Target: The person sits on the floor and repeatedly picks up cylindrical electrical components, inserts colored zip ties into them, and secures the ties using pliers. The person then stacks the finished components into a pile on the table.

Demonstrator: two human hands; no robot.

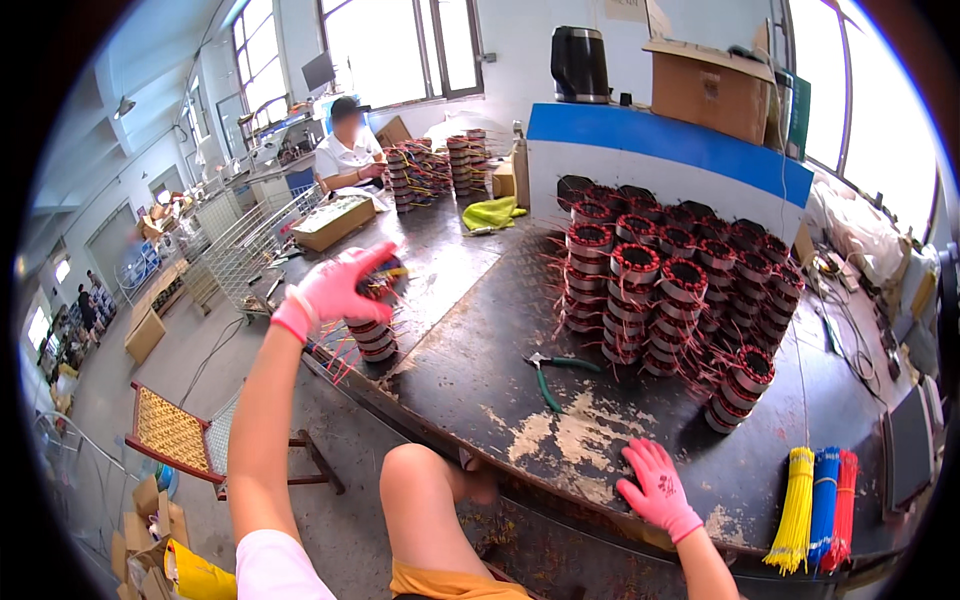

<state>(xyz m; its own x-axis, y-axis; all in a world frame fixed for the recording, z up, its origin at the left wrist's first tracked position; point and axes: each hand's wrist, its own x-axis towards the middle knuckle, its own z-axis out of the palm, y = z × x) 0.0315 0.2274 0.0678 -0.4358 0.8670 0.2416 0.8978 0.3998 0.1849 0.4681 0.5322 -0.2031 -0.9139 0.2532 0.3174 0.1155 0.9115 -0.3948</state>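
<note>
My left hand (343, 287), in a pink glove, is closed around a motor stator (384, 278) with coloured wires. It is at the top of a short stator stack (373, 341) near the table's left edge; whether it touches the stack is hard to tell. My right hand (657, 487), also gloved in pink, lies on the worn front of the dark table (470, 395), fingers stretched out and holding nothing. Beyond it are green-handled pliers (556, 373), jaws spread. Several tall stator stacks (640, 262) with red windings and loose red leads crowd the table's right half.
Yellow (794, 510), blue (824, 505) and red wire bundles (846, 508) lie at the right front. A green cloth (493, 213), a cardboard tray (335, 222) and more stator stacks (415, 172) are farther back, near a seated person (348, 150). A woven-seat chair (172, 430) stands left.
</note>
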